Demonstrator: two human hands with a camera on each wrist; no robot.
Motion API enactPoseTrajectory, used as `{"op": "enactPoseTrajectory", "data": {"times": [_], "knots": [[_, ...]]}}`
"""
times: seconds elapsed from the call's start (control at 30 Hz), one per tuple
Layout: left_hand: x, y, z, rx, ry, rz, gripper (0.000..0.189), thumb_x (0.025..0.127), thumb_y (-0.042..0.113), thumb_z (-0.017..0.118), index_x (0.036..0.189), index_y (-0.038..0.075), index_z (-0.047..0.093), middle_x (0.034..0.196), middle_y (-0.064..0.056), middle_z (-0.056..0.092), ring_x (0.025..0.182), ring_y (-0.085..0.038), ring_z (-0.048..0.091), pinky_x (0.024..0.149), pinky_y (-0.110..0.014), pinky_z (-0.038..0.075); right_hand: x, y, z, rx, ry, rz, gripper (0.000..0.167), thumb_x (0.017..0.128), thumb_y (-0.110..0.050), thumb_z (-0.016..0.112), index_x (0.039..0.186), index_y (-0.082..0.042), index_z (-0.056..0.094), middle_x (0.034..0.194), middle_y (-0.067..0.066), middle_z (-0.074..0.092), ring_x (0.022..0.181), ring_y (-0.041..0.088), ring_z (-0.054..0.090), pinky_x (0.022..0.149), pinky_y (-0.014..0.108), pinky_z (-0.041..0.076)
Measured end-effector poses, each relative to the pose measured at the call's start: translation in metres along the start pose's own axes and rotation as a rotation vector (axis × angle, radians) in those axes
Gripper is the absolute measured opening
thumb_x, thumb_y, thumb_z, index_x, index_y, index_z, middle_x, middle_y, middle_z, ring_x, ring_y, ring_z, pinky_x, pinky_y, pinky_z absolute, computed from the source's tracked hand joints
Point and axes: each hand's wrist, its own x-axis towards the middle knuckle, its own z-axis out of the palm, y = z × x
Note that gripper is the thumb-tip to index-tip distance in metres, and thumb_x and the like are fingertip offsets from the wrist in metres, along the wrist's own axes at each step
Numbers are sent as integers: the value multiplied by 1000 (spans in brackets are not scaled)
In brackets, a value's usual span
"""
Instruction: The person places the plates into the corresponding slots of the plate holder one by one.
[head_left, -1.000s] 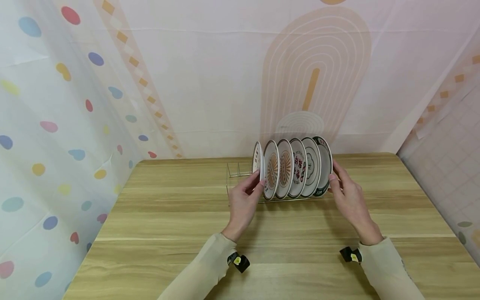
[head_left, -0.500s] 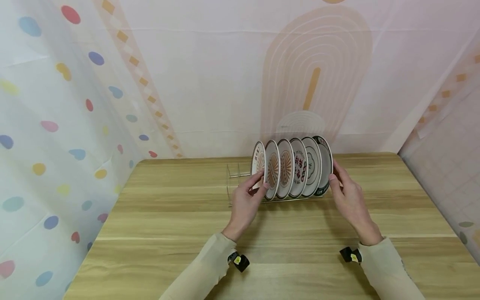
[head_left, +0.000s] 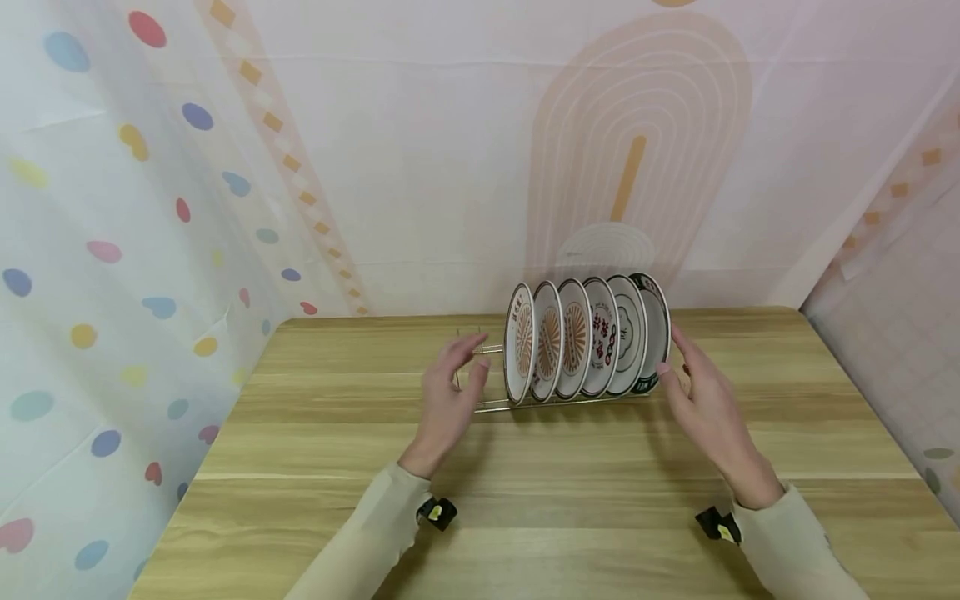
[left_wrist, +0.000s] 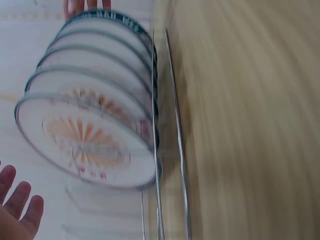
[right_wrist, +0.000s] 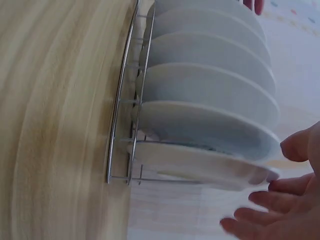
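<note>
Several round white plates stand on edge in a row in a wire dish rack on the table. The leftmost plate bears an orange sunburst, shown face-on in the left wrist view. At the right end stands a plate with a dark green patterned rim. My left hand hovers over the rack's left end, apart from the plates, its fingers loosely bent and holding nothing. Beside the green-rimmed plate is my right hand, fingers extended. In the right wrist view its fingertips are right at that plate's rim.
The wooden table extends in front of the rack and to both sides. A patterned cloth backdrop hangs behind it, with more cloth on the left and right. Bare rack wires run along the plates' lower edge.
My left hand has let go of the leftmost plate and moved left. That plate, which had been tilting under the fingers, now leans in line with the others. My right hand has loosened slightly.
</note>
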Motion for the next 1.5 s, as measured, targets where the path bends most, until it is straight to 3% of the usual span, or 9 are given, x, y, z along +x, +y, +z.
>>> {"op": "enactPoseTrajectory", "data": {"times": [0.17,0.4,0.6,0.9,1.17,1.5], "knots": [[9,-16,-16,54,37,-2,31,101,7,61,130,-4,67,132,-21,64,118,-38,62,103,-50,52,-13,-12,-2,-65,28,-11,58,104,-14,60,155,4,40,156,31,41,141,53,40,115,66,33],[16,-34,-27,64,49,-102,33,104,10,58,135,-1,66,139,-18,62,131,-32,56,108,-48,49,-34,-28,1,-124,-2,-21,58,104,-16,61,154,6,41,161,28,34,142,54,37,111,71,35],[21,-46,-30,72,-24,-206,41,106,17,56,142,-2,58,149,-20,54,140,-35,48,111,-54,46,-47,-39,7,-157,-60,-2,63,105,-22,60,156,6,36,166,24,23,148,51,30,113,71,32],[22,-60,-28,87,-168,-417,55,111,33,48,155,1,43,160,-19,42,147,-35,39,118,-53,38,-48,-43,14,-166,-147,95,77,109,-37,52,163,4,14,170,20,2,153,48,16,121,65,21],[20,-63,-28,36,-209,-452,53,111,36,47,153,3,47,154,-16,51,142,-36,47,117,-51,41,-42,-37,21,-165,-169,104,80,110,-41,48,162,6,10,170,21,-4,149,55,20,117,69,27],[10,-63,-37,6,-225,-394,51,111,33,48,150,1,50,148,-20,56,140,-35,50,117,-51,41,-27,-29,23,-97,-171,128,78,112,-41,42,162,6,5,169,22,-8,151,53,13,120,67,21]]}}
